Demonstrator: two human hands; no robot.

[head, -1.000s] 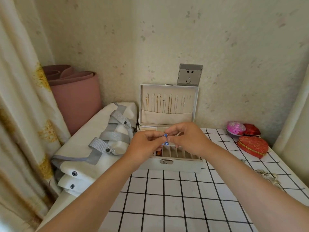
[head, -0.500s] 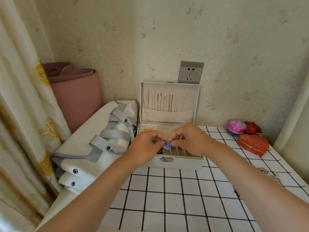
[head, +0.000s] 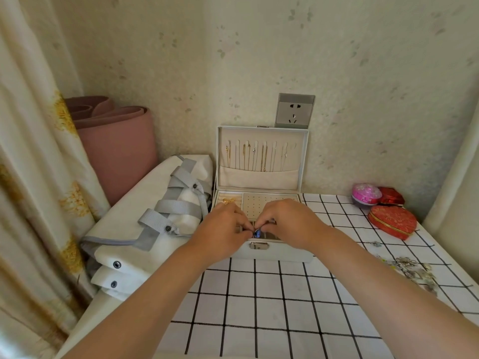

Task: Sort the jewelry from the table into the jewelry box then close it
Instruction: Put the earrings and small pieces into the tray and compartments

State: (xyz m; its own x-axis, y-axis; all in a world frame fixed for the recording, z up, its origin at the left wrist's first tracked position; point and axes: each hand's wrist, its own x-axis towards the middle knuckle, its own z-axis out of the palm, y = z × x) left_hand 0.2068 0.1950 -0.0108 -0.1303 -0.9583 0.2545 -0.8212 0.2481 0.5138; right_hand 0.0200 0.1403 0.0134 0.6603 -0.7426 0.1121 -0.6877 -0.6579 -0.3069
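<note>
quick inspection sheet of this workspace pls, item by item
surface: grid-pattern tablecloth, flat.
job's things: jewelry box open, lid upright, necklaces hanging in the lid; blue piece over the front compartments; loose jewelry pile at the table's right edge.
clutter: red heart box, pink round case and small red box in the far right corner.
hands: left hand and right hand both pinch the blue piece.
cables: nothing seen; wall socket unused.
surroundings: white strapped bag, pink rolled mat, curtain on the left.
</note>
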